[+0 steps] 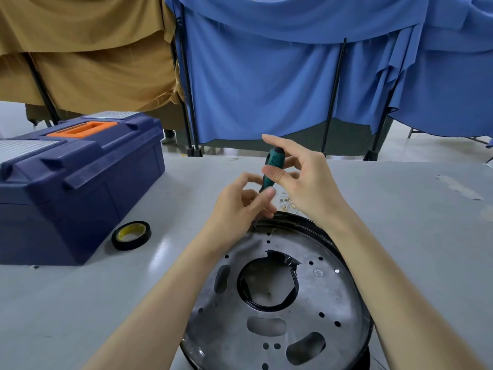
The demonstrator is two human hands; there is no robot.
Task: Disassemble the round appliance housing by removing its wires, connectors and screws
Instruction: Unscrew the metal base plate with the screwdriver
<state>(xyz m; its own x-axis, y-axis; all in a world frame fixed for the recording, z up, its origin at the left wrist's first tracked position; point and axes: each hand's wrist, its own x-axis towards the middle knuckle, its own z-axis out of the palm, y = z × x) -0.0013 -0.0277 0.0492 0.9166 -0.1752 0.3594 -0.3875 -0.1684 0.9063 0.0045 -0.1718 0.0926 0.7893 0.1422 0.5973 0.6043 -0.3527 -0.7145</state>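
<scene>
The round appliance housing [314, 295] lies flat on the grey table, a dark metal disc with a black rim, a large centre hole ringed by black tape and several small holes and slots. A green-handled screwdriver [270, 166] stands nearly upright over the far rim, its tip at the rim's inner edge. My right hand [306, 180] grips the handle from the right, thumb across it. My left hand [240, 206] pinches the lower handle and shaft from the left. A small pile of loose screws and metal bits [287, 203] lies just beyond the rim.
A dark blue toolbox [74, 182] with an orange handle stands at the left of the table. A roll of black tape [131, 235] lies in front of it. Brown and blue cloth screens on black poles hang behind the table's far edge.
</scene>
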